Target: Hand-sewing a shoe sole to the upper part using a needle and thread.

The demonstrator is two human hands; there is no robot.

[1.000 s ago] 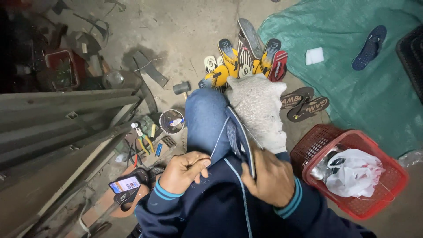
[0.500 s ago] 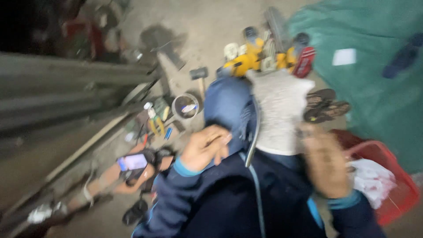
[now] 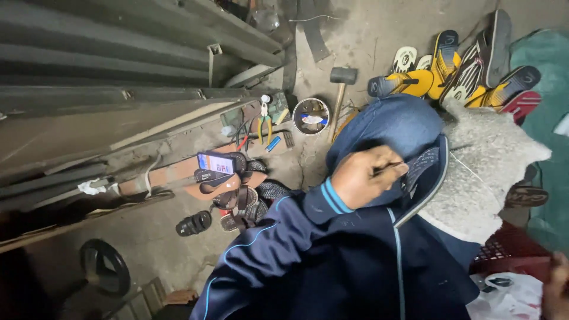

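A small phone (image 3: 215, 162) lies on the floor left of the person's knee, propped against dark sandals, its rectangular screen lit in orange, blue and white. A crumpled white plastic bag (image 3: 507, 293) lies beside a red basket (image 3: 510, 252) at the lower right.

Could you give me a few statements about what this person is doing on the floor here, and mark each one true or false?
1. The left hand pinches a thin tool against the dark sandal on the knee. True.
2. The right hand also grips the sandal. False: it is off at the lower right edge of the picture, apart from the sandal.
3. A hammer lies on the floor beside a small round tin. True.
4. The phone lies with its screen dark. False: the screen is lit.
5. The yellow sandals are stacked inside the red basket. False: they lie on the floor beyond the knee.
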